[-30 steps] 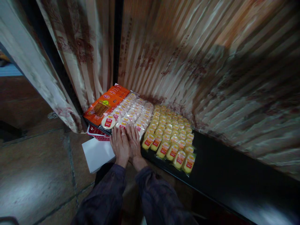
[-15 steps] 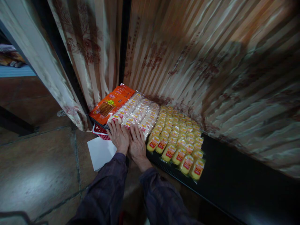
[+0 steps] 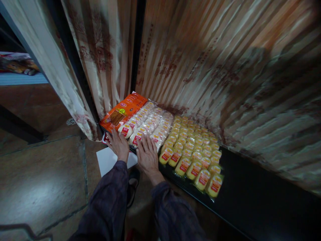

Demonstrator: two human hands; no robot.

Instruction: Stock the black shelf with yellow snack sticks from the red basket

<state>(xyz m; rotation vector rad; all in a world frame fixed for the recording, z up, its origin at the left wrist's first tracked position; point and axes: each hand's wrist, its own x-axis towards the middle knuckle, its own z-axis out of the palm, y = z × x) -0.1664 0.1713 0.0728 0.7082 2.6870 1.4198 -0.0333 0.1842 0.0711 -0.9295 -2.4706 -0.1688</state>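
Note:
On a low black shelf [image 3: 250,197] lie rows of clear packets of pale round cakes [image 3: 147,122] with red labels. My right hand [image 3: 147,155] lies flat, fingers spread, on the front ends of these rows. My left hand [image 3: 118,144] rests just left of it, at the front edge under the nearest pale packet, fingers bent down over a red basket [image 3: 104,138]. To the right sit rows of yellow packets [image 3: 192,147]. Orange packets [image 3: 122,110] lie at the far left.
A striped curtain [image 3: 200,67] hangs close behind the shelf and down its left side. A white sheet [image 3: 109,160] lies on the brown tiled floor [image 3: 42,174] below my left hand. My shoe [image 3: 132,184] shows between my arms.
My hands have drawn apart: the left slid left toward the red basket, the right stays on the pale rows. The view has shifted a little, showing more floor.

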